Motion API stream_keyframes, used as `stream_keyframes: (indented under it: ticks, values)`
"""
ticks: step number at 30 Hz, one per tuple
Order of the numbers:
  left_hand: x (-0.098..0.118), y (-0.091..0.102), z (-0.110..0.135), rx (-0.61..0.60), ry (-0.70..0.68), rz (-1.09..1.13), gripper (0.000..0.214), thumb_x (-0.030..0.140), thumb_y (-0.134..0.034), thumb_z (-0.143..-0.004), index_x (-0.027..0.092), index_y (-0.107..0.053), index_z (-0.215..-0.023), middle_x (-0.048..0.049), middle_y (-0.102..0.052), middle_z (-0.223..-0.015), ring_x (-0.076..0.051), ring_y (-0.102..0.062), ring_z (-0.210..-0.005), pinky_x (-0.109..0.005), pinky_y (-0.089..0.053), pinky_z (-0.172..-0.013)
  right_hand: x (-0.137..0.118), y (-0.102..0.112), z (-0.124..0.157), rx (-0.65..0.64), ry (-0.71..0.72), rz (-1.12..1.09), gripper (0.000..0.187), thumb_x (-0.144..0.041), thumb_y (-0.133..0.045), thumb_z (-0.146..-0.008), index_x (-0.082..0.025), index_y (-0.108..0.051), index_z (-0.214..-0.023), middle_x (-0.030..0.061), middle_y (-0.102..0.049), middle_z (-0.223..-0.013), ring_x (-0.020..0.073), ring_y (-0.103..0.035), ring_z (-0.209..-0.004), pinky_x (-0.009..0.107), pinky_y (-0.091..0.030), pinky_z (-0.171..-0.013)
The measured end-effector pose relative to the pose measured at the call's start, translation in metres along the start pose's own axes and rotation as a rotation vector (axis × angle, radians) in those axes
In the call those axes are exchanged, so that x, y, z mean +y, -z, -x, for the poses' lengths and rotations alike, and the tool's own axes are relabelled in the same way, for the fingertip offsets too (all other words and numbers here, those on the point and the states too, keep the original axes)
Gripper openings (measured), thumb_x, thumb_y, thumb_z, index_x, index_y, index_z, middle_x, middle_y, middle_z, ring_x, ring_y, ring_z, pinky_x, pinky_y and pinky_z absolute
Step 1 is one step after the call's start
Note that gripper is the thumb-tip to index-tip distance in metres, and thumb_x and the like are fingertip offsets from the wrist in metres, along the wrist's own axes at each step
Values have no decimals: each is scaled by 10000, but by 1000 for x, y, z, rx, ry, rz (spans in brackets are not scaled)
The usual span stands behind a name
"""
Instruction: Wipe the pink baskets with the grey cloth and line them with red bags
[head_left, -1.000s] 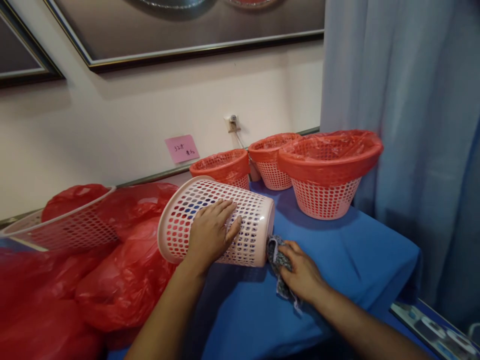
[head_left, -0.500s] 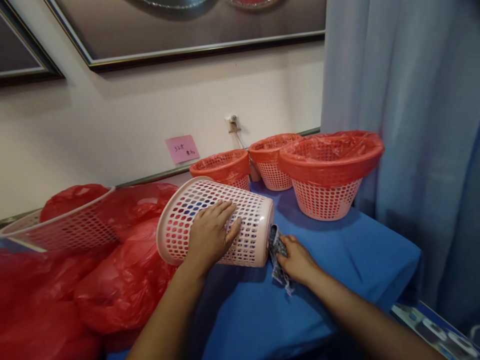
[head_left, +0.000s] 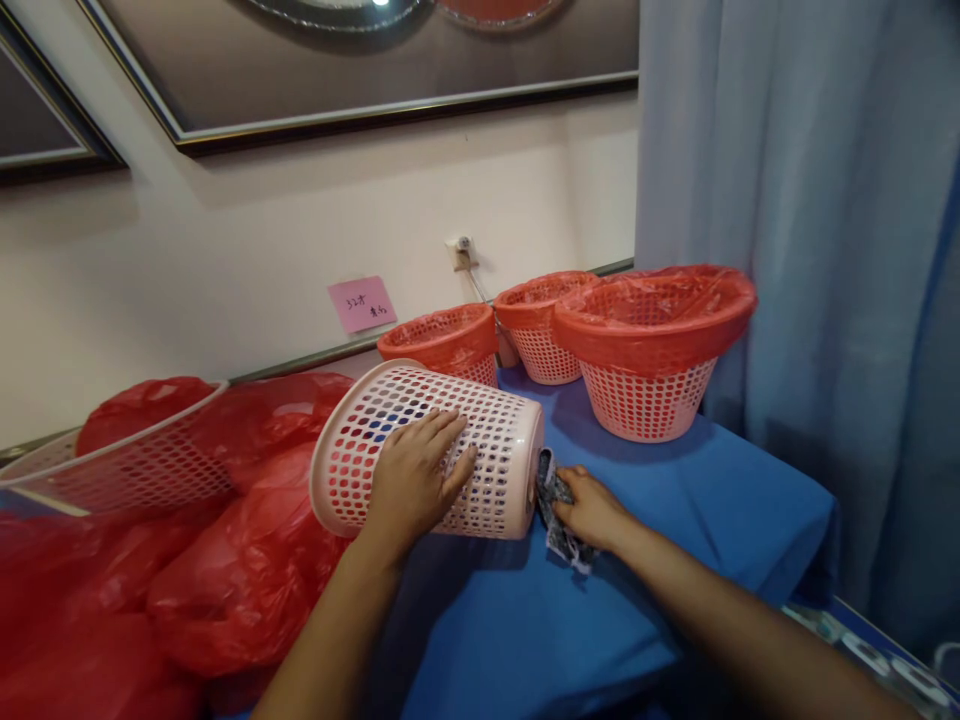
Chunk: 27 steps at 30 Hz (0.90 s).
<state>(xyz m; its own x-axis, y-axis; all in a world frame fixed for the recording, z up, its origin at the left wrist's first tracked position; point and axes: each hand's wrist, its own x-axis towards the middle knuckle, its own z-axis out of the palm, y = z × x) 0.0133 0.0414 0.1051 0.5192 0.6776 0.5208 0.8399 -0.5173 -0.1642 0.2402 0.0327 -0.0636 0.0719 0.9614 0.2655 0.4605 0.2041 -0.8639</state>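
A pale pink plastic basket (head_left: 499,430) with a pattern of holes lies on its side, its mouth facing left and its base facing right. My left hand (head_left: 416,475) rests on the basket's side with fingers spread, pressed against the holes. In my right hand (head_left: 589,505) a grey, frayed cloth (head_left: 553,500) is bunched up at the basket's base. The fingertips of that hand are partly hidden by the cloth.
Three baskets lined with red bags stand behind: a left one (head_left: 442,335), a middle one (head_left: 547,340) and a large right one (head_left: 649,395). Red plastic bags (head_left: 232,590) and another basket (head_left: 142,465) fill the left. A blue cloth (head_left: 480,620) covers the table.
My right hand and the cloth shift slightly at the basket's base. The basket and my left hand keep nearly the same place; the view tilts a little.
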Motion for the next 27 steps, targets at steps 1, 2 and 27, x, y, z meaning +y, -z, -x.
stream_keyframes:
  ticks: [1,2,27]
  values:
    - [-2,1,2,1,-11,15,423,432,-506,-986,204,-700,-1284,-123,-724,-1330,-356,-644,-1274,-571,-492,-1048,2,0,6,-10,-3,-8,407,-151,-655,-670,-231,-763,-1054,55,-736,-971,241,-699,-917,375,-554,-905]
    - [-4,2,4,2,-23,29,423,436,-507,-985,203,-701,-1279,-125,-726,-1326,-353,-648,-1270,-567,-494,-1050,3,2,11,-10,-7,-20,428,-154,-651,-676,-237,-760,-1081,53,-739,-994,239,-700,-929,372,-553,-911]
    - [-40,14,67,135,110,291,126,339,-589,-950,223,-628,-922,-116,-705,-1310,-296,-646,-1265,-492,-514,-1091,-30,-14,37,277,136,-128,598,-238,-582,-869,-251,-498,-1461,127,-428,-1555,277,-488,-1424,469,-426,-1177]
